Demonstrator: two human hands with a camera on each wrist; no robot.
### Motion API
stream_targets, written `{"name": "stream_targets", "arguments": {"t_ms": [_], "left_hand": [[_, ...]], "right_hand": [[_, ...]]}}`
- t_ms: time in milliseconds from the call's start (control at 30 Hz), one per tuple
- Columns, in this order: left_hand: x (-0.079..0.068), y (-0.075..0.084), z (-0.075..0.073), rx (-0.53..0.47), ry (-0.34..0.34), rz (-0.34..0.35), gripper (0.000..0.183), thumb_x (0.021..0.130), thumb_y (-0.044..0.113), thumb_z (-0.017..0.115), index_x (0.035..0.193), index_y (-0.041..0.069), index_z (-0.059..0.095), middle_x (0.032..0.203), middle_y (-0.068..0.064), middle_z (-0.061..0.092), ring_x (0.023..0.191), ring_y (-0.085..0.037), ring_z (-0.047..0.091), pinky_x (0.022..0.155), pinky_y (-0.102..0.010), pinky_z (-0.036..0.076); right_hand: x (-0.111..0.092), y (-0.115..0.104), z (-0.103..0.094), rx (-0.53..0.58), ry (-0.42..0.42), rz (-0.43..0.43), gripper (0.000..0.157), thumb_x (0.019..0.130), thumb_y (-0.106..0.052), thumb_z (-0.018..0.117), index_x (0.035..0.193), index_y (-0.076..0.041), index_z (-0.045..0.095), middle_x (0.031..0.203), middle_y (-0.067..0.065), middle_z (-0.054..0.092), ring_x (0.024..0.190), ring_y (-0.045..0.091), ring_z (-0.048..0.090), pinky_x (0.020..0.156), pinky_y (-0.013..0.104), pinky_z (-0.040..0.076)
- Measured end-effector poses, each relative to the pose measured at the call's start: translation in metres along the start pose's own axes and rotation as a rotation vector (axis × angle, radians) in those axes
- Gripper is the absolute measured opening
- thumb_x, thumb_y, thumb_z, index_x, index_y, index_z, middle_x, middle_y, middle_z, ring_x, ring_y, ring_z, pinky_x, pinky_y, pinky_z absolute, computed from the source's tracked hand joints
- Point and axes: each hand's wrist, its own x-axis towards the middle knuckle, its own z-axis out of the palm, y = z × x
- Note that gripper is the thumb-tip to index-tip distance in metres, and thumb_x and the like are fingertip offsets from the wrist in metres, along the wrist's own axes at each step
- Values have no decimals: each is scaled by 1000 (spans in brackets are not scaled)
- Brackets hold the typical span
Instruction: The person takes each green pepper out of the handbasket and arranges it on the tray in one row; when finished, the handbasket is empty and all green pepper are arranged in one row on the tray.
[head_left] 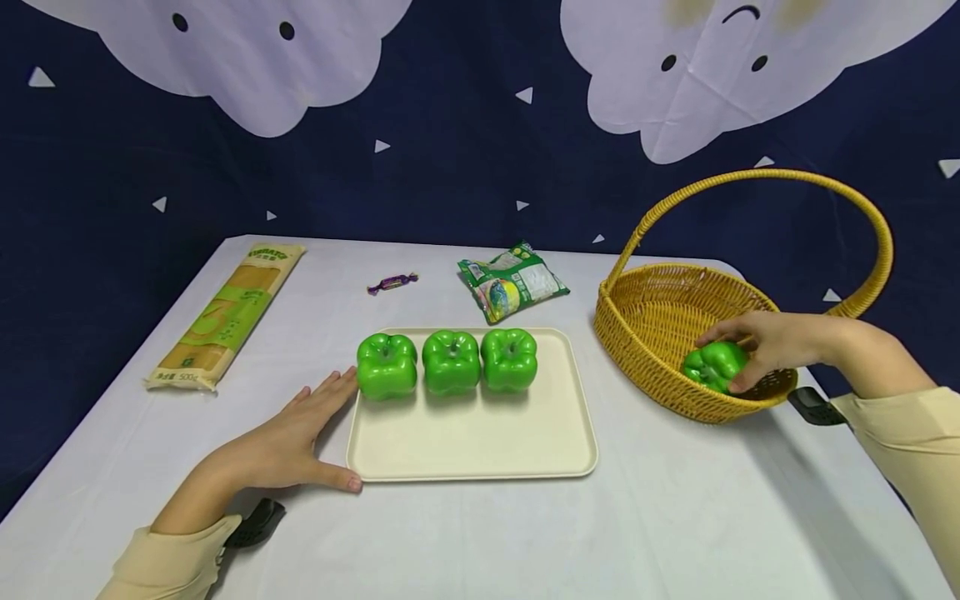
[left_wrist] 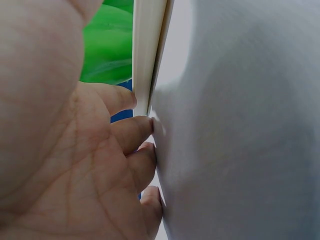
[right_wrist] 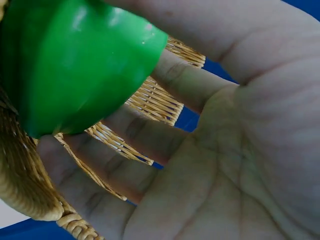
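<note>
My right hand [head_left: 780, 342] reaches into the wicker basket [head_left: 637, 350] and grips a green bell pepper [head_left: 714, 365] between thumb and fingers. In the right wrist view the glossy pepper [right_wrist: 80, 65] sits against the fingers, with basket weave behind. Three more green bell peppers stand in a row along the back of the cream tray [head_left: 480, 442]: a left one [head_left: 387, 367], a middle one [head_left: 452, 362] and a right one [head_left: 509, 360]. My left hand [head_left: 288, 442] rests at the tray's left edge, fingers spread; fingertips meet the tray rim [left_wrist: 147, 55] in the left wrist view.
Behind the tray lie a green snack bag [head_left: 513, 282] and a small purple wrapped candy [head_left: 393, 283]. A long pack of noodles [head_left: 228, 317] lies at the left. The basket's tall handle [head_left: 765, 175] arches over its opening. A dark patterned curtain [head_left: 450, 183] hangs behind the table.
</note>
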Motion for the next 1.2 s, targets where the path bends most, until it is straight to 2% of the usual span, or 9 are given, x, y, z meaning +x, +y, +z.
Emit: {"name": "stream_targets", "arguments": {"t_ms": [100, 200, 433, 633, 900, 1200], "left_hand": [[0, 1, 0, -1, 1, 0, 146, 66, 68, 93, 173, 8, 16, 179, -25, 13, 165, -53, 10, 128, -79, 7], [0, 1, -1, -4, 2, 0, 146, 65, 68, 93, 173, 7, 16, 179, -25, 13, 165, -53, 10, 128, -79, 7], [1, 2, -1, -3, 1, -6, 146, 65, 69, 93, 173, 7, 16, 179, -25, 13, 165, -53, 9, 129, -79, 7], [1, 2, -2, 0, 1, -9, 146, 65, 69, 93, 173, 8, 15, 180, -24, 13, 165, -53, 9, 129, -79, 7], [0, 1, -1, -6, 0, -6, 146, 66, 69, 93, 173, 7, 16, 180, -24, 13, 165, -53, 9, 129, -78, 7], [-1, 0, 0, 4, 5, 5, 145, 65, 68, 93, 173, 8, 16, 180, -23, 14, 165, -53, 11, 129, -78, 9]], "right_hand": [[0, 2, 0, 4, -12, 5, 82, 84, -15, 92, 152, 6, 51, 139, 22, 61, 127, 45, 60, 96, 43, 60], [1, 2, -1, -13, -10, 13, 84, 82, -16, 94, 151, 5, 51, 138, 22, 61, 126, 43, 60, 97, 44, 60], [3, 0, 1, -32, 22, 34, 84, 82, -14, 93, 153, 3, 51, 135, 22, 61, 117, 33, 61, 91, 39, 59], [3, -1, 2, -15, 41, 32, 80, 85, -15, 91, 152, 0, 50, 139, 26, 56, 119, 36, 59, 91, 40, 58], [4, -2, 3, -37, 58, 10, 77, 86, -24, 91, 149, -1, 53, 140, 26, 58, 123, 45, 60, 91, 43, 60], [10, -3, 3, -76, 94, 6, 78, 87, -29, 90, 147, 7, 55, 126, 15, 66, 109, 26, 63, 85, 34, 57]]}}
